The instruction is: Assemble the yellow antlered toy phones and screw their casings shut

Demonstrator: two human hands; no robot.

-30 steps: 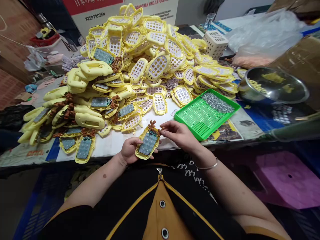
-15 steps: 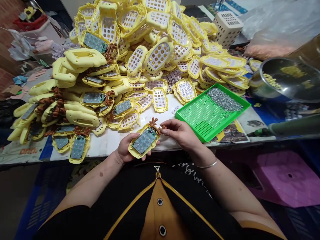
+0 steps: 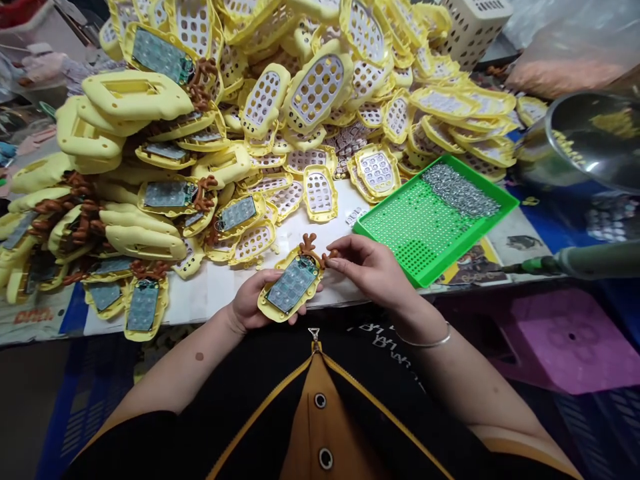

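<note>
Atop left hand (image 3: pixel 249 303), yellow shell (image 3: pixel 291 287)

Black top with yellow piping, zip, snaps; silver bangle (image 3: pixel 425 341) at one wrist.

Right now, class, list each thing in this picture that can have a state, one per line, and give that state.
left hand: shut on the yellow shell, from beneath.
yellow shell: held face-up, circuit board fitted, tilted.
right hand: fingertips pinched at the brown antlers.
brown antlers: sitting at the shell's top end.
green tray: flat on the table, screws heaped at its far corner.
metal bowl: tipped, open side showing.
</note>
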